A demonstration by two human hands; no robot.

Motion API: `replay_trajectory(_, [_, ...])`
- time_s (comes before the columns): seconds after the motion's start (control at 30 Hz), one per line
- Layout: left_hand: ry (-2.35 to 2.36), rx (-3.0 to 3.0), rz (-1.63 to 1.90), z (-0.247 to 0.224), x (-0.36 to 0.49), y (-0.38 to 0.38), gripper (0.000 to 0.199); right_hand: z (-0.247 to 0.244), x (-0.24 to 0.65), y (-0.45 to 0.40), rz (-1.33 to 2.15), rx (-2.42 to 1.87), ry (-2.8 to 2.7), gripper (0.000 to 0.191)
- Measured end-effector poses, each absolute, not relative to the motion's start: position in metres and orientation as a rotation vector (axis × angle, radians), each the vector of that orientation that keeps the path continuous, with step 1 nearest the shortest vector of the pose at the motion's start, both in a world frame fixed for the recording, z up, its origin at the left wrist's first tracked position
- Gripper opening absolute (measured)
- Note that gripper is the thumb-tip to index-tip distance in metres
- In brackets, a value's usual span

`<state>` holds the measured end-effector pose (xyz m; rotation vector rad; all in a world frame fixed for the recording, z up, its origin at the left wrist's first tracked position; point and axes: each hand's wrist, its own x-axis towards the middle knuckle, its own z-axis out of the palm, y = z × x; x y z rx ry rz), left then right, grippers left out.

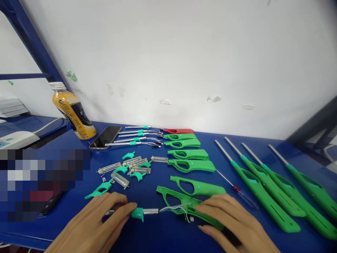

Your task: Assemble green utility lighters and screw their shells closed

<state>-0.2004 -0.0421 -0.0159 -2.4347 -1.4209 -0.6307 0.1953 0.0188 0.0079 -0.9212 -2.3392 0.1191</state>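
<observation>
My left hand [105, 218] is closed around a metal lighter tube [151, 211] with a teal collar [138, 213]. White wires [171, 208] run from the tube's end to a green lighter handle shell [173, 196], whose hollow inside faces up. My right hand [229, 221] grips the wide end of that shell, and its fingers hide part of it. A small white part [191, 219] hangs on the wires below the shell. Just behind lies another green handle shell [202, 187]. Left of it are clear fuel tanks [120, 180] and teal triggers [98, 189].
Several finished-looking green lighters [263, 191] lie at the right, beside a screwdriver [246, 196]. Further back are more green shells [192, 165], a red shell [179, 131] and wired tubes [123, 143]. A phone [106, 137] and a drink bottle [73, 112] stand near the wall.
</observation>
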Motion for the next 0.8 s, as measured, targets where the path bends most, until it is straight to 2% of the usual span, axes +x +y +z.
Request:
replay_trajectory(0.1, [-1.356,-2.448,-0.520,-0.017,-0.202,-0.041,0.053,0.008,0.197,0.020,0.182,-0.873,-2.340,0.020])
replay_trajectory(0.37, [-1.348,-2.430,-0.573,-0.019,-0.203,-0.040,0.056,0.010,0.197,0.019,0.290,-0.835,-2.302,0.017])
replay_trajectory(0.63, [-1.354,-2.408,-0.542,-0.025,-0.197,-0.040,0.072,0.010,0.197,0.019,0.339,-0.849,-2.302,0.017])
replay_trajectory(0.8, [-1.376,-2.387,-0.527,-0.021,-0.188,-0.044,0.064,0.009,0.198,0.018,0.336,-0.860,-2.302,0.017])
